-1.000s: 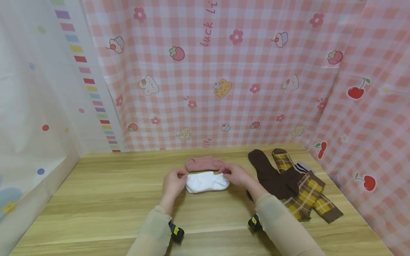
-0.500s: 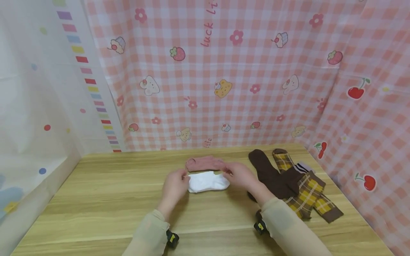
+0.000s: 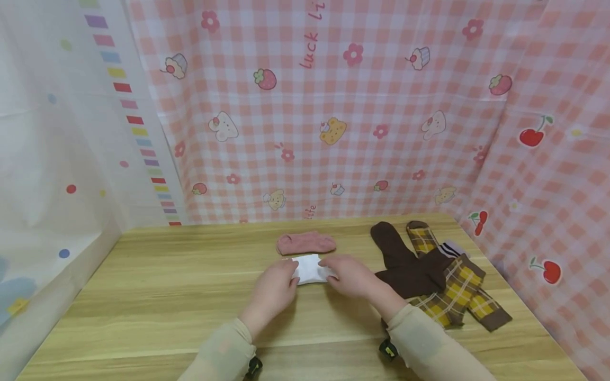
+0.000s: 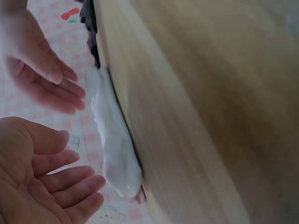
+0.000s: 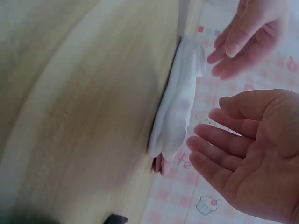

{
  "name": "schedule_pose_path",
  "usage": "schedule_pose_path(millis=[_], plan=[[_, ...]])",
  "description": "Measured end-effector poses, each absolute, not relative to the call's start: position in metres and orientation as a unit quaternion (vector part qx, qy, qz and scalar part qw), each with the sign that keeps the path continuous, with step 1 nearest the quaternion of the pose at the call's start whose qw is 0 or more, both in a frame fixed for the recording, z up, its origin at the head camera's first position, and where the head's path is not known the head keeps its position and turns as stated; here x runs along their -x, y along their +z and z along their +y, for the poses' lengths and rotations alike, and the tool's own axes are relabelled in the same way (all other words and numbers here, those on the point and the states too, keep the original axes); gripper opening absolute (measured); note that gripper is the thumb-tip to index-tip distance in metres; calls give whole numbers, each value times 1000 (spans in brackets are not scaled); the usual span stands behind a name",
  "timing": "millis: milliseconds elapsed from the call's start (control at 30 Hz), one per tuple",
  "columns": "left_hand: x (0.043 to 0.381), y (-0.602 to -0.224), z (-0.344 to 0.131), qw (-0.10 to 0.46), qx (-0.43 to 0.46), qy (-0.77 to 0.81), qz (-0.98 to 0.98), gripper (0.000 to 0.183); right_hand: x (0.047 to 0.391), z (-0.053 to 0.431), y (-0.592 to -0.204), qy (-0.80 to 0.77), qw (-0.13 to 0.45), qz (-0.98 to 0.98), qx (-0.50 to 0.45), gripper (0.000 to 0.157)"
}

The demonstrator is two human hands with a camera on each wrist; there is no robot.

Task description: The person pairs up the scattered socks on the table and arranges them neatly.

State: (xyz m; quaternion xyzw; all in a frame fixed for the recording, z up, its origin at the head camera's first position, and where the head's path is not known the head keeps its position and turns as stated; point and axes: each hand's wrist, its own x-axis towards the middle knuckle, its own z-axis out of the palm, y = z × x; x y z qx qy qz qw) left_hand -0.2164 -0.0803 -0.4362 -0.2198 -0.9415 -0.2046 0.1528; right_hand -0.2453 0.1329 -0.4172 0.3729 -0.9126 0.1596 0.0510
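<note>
A white low-cut sock [image 3: 308, 270], seemingly in two layers, lies flat across the middle of the table. Over its left end hovers my left hand [image 3: 272, 290], fingers relaxed and slightly bent. My right hand [image 3: 351, 278] is above the right end in a similar loose pose. In the left wrist view a gap shows between the left hand's fingers [image 4: 74, 182] and the white sock [image 4: 114, 140]. The right wrist view likewise shows the right hand [image 5: 257, 144] apart from the sock [image 5: 175, 107]. From the head, both hands cover the sock's ends.
Just behind the white sock lies a pink sock [image 3: 306, 243]. At the right, dark brown socks [image 3: 405, 267] overlap yellow-and-brown plaid socks [image 3: 459, 283], with a striped cuff [image 3: 452, 248] among them. A pink checked cloth [image 3: 295, 106] hangs along the table's back edge.
Both hands have left the sock's upper corners and drawn closer together over it. The left hand has moved right, and its fingers have loosened. The white sock has stayed nearly in place.
</note>
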Motion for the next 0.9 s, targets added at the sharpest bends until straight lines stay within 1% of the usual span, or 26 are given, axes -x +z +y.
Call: schedule_pose_path(millis=[167, 233, 367, 567, 733, 833, 900], plan=[[211, -439, -76, 149, 244, -152, -946, 32, 241, 129, -423, 146, 58, -906, -393, 29], [209, -440, -75, 141, 252, -129, -949, 32, 240, 127, -424, 139, 51, -906, -397, 31], [204, -441, -73, 99, 258, -96, -956, 35, 237, 124, -425, 126, 13, -910, -395, 37], [202, -440, -72, 38, 255, -77, -963, 38, 233, 122, -427, 112, -39, -917, -381, 41], [204, -438, -71, 5, 257, -71, -964, 38, 231, 121, -427, 93, -54, -921, -375, 43], [206, -438, -71, -3, 261, -70, -963, 35, 231, 121, -428, 86, -56, -921, -375, 43], [207, -438, -71, -1, 267, -74, -961, 30, 232, 121, -429, 85, -54, -921, -377, 42]])
